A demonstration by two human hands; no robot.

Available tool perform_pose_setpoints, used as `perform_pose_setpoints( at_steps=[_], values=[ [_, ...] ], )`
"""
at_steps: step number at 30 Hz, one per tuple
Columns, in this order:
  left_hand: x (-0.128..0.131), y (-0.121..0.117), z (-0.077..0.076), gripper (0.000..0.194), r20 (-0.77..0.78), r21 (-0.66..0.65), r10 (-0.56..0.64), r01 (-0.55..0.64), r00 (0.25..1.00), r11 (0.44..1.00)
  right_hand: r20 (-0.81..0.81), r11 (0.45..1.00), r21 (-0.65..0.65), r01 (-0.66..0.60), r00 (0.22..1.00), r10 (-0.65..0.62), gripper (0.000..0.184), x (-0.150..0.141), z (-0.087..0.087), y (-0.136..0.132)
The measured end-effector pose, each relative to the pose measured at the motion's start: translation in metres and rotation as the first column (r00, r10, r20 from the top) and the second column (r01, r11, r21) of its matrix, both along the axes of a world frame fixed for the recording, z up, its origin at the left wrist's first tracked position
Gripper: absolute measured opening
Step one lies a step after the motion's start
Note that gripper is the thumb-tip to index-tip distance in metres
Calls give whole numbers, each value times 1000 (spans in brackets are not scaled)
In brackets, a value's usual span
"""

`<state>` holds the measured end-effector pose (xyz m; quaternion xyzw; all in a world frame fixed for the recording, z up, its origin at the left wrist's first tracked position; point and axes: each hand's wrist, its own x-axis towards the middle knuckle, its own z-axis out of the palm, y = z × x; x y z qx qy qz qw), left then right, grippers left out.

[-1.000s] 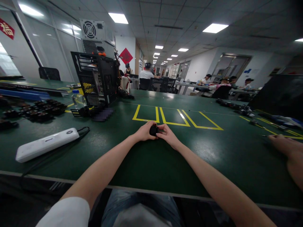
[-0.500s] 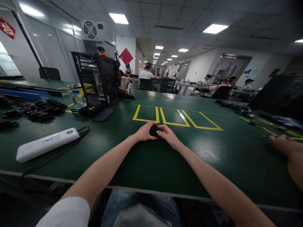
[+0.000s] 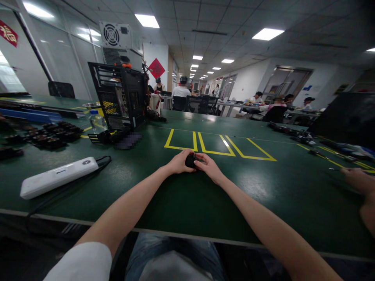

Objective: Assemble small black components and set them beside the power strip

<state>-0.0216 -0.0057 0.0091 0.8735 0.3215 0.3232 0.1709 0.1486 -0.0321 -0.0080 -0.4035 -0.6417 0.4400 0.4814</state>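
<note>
Between my two hands is a small, rounded black part (image 3: 190,161), too small and dark for its kind to show. My left hand (image 3: 178,163) curls round it from the left, thumb on the near side. From the right, the fingertips of my right hand (image 3: 207,167) pinch its edge. Both hands are low over the green table (image 3: 187,207), just in front of the yellow tape outlines (image 3: 215,153). My fingers cover part of the black piece.
A white device with a cable (image 3: 60,177) lies at left, near a pile of black parts (image 3: 54,134). Behind stand a black computer case (image 3: 123,97) and a clear bottle (image 3: 97,123). Another person's hand (image 3: 356,179) holds a thin tool at right. Black parts (image 3: 301,134) lie beyond.
My hands keep almost the same place, with the black part shifting slightly between my fingers. The other person's hand at the right edge has moved a little to the right.
</note>
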Motion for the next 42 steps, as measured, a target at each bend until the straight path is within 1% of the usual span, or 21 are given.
perform_pose_setpoints(
  at_steps=[3, 6, 9, 13, 20, 27, 33, 37, 39, 42],
  values=[
    [0, 0, 1, 58, -8, -4, 0, 0, 1000, 1000, 3, 999, -19, -32, 999, 32, 34, 0, 1, 0],
    [-1, -1, 1, 58, -13, -12, -6, 6, 1000, 1000, -22, 998, 21, -56, 998, 57, 33, 0, 3, -2],
    [-1, -2, 2, 58, -15, -17, -4, 4, 1000, 1000, -11, 998, 53, -37, 999, 38, 31, -1, 4, -4],
    [-1, -2, 2, 57, -9, -17, -2, 2, 1000, 1000, -9, 999, 19, -28, 1000, 28, 26, -2, 4, -5],
    [-1, 0, 0, 60, 2, -25, -16, 16, 1000, 1000, 20, 1000, 21, -19, 1000, 19, 34, -1, 4, -4],
    [0, 2, -2, 59, 5, -25, 6, -6, 1000, 1000, -24, 998, 21, -67, 997, 68, 35, -1, 4, -5],
    [-1, 0, 1, 56, 3, 4, -17, 17, 1000, 1000, -31, 999, 8, -33, 999, 34, 24, -1, 4, -5],
    [-1, 0, 0, 58, 2, 2, -16, 16, 1000, 1000, -9, 999, 41, -17, 1000, 17, 30, 0, 4, -3],
    [-1, 1, 0, 59, 0, -5, -14, 14, 1000, 1000, 10, 1000, 19, -10, 1000, 10, 34, 0, 4, -3],
    [-1, 2, -1, 59, -4, -9, -21, 21, 1000, 1000, 16, 1000, -11, -23, 1000, 23, 34, 1, 3, -2]
  ],
)
